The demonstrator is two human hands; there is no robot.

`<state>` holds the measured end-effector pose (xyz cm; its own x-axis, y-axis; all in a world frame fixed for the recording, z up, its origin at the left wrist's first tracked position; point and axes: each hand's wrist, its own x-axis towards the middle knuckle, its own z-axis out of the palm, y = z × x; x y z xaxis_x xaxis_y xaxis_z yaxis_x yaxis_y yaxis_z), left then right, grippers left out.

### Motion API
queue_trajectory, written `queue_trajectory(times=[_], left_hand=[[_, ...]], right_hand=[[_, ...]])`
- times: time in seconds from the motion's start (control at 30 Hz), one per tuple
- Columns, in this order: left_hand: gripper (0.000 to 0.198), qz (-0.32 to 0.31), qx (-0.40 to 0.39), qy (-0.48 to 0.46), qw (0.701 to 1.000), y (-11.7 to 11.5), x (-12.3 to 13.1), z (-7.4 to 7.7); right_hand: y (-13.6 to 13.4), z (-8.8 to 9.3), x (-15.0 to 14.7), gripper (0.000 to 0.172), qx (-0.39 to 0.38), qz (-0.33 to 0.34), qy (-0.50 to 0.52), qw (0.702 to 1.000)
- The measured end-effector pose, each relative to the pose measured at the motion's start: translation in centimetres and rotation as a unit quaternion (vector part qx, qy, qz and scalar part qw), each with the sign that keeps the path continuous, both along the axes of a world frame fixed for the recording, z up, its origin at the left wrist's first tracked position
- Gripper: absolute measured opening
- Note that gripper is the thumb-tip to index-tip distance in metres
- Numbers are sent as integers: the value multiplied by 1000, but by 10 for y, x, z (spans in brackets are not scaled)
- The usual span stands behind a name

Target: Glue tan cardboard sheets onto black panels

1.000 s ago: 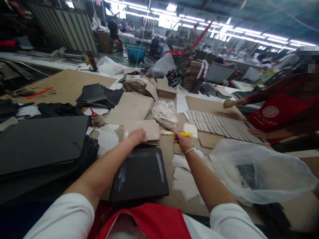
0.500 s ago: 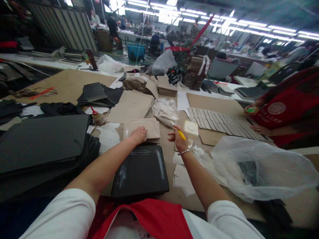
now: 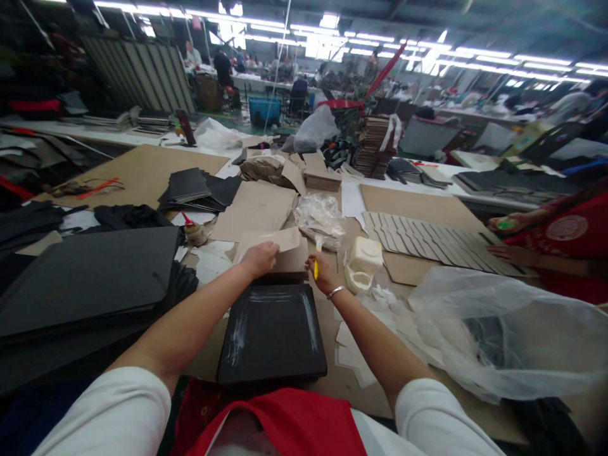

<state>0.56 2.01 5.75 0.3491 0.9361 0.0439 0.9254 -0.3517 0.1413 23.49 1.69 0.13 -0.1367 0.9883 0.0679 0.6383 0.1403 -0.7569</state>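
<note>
My left hand (image 3: 260,259) is closed on the near edge of a tan cardboard sheet (image 3: 287,240), which is tilted up off the stack of cardboard (image 3: 295,261) below it. In my right hand (image 3: 324,272) is a brush with a yellow handle (image 3: 316,270); its pale bristles point away from me, right of the stack. Closer to me lies a pile of black panels (image 3: 273,329), whose top one bears white glue-like streaks along its edges. An off-white plastic container (image 3: 365,254) with an open mouth stands right of the brush.
A red-capped bottle (image 3: 194,231) stands left of the stack. Large dark sheets (image 3: 90,272) lie at the left, a clear plastic bag (image 3: 513,335) at the right. Beyond it, a co-worker in red (image 3: 565,231) handles a row of overlapping grey strips (image 3: 427,235).
My left hand has lifted the top cardboard sheet off the stack. My right hand has moved left toward the stack with the brush, away from the container. The view has shifted slightly.
</note>
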Motion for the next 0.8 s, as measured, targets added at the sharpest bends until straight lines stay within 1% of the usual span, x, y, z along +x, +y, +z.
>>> queue_trajectory(times=[0.03, 0.07, 0.1, 0.13, 0.17, 0.2, 0.23, 0.3, 0.33, 0.37, 0.4, 0.43, 0.5, 0.57, 0.67, 0.73, 0.8], left_hand=[[24, 54, 53, -43, 996, -1, -6, 7], [22, 121, 114, -108, 980, -1, -14, 15], [18, 192, 175, -194, 946, -2, -22, 22], [14, 252, 222, -293, 895, -4, -30, 30], [13, 293, 246, -396, 835, -7, -36, 36], [14, 307, 243, -496, 775, -12, -40, 40], [18, 301, 220, -589, 717, -18, -41, 43], [26, 257, 146, -733, 612, -35, -33, 42], [29, 238, 111, -778, 571, -45, -26, 38], [32, 228, 84, -807, 539, -55, -17, 34], [34, 227, 63, -823, 516, -65, -7, 29], [35, 232, 49, -833, 500, -76, 2, 25], [36, 230, 34, -845, 482, -95, 16, 17], [38, 213, 25, -848, 486, -112, 21, 13], [39, 203, 0, -830, 519, -134, 11, 9], [36, 223, -38, -810, 542, -150, -4, 3], [31, 259, -76, -774, 573, -167, -19, -9]], right_hand=[[3, 1, -4, 11, 12, 13, -39, 999], [5, 3, -8, 11, 29, 25, -67, 997], [6, 6, -12, 11, 46, 33, -80, 995], [7, 9, -16, 11, 56, 34, -77, 995], [5, 13, -21, 12, 66, 31, -62, 995], [3, 17, -26, 14, 76, 24, -39, 996], [-1, 21, -30, 16, 80, 17, -2, 997], [-13, 28, -39, 22, 72, 2, 104, 992], [-19, 31, -42, 24, 64, -6, 156, 986], [-26, 34, -45, 26, 59, -15, 196, 979], [-33, 36, -46, 27, 58, -27, 221, 973], [-39, 38, -45, 29, 59, -40, 233, 970], [-51, 39, -39, 31, 61, -64, 239, 967], [-62, 39, -28, 32, 57, -76, 249, 964], [-82, 38, -6, 33, 55, -76, 261, 961], [-98, 36, 10, 33, 46, -61, 253, 964], [-114, 31, 25, 33, 32, -33, 225, 973]])
